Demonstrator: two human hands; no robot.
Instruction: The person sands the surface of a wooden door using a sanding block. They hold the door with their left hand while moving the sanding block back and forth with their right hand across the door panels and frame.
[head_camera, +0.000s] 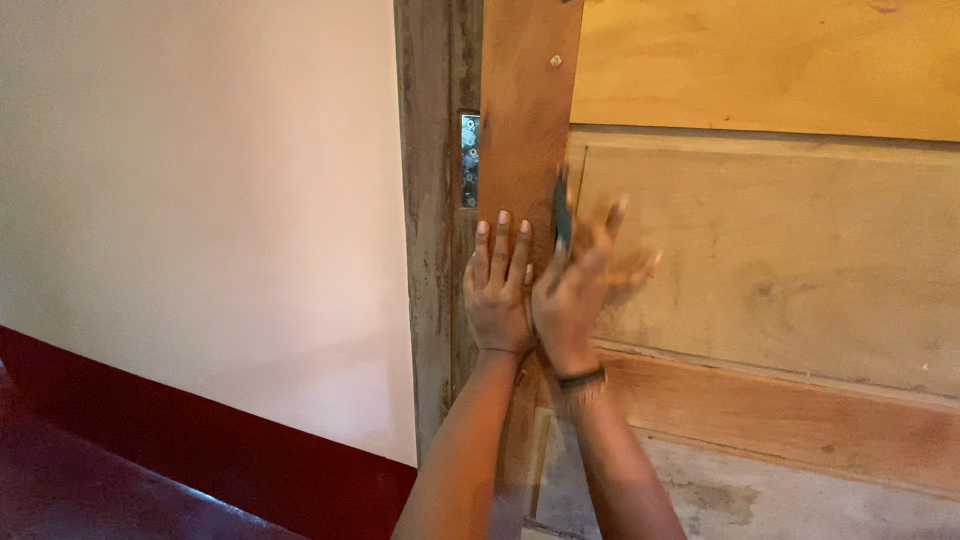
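A slim dark tool (562, 212), blurred, is gripped upright in the right hand (580, 290) against a wooden door's (525, 110) edge stile. The left hand (497, 290) presses flat, fingers spread, just below a metal hinge (469, 160); a weathered frame (430, 230) and pale wall (200, 200) lie left.

One view only, a head cam worn by the person, so no 2nd view and no shared part. It faces fwd and slightly down at a wooden door (760, 250) and its frame (432, 200), close in, about arm's reach. Both forearms enter from the bottom edge, centre-right. The door fills the right half, a pale wall (200, 180) the left, w/ a dark red floor (70, 480) at bottom left. The door edge leans a bit, so the cam sits slightly tilted.
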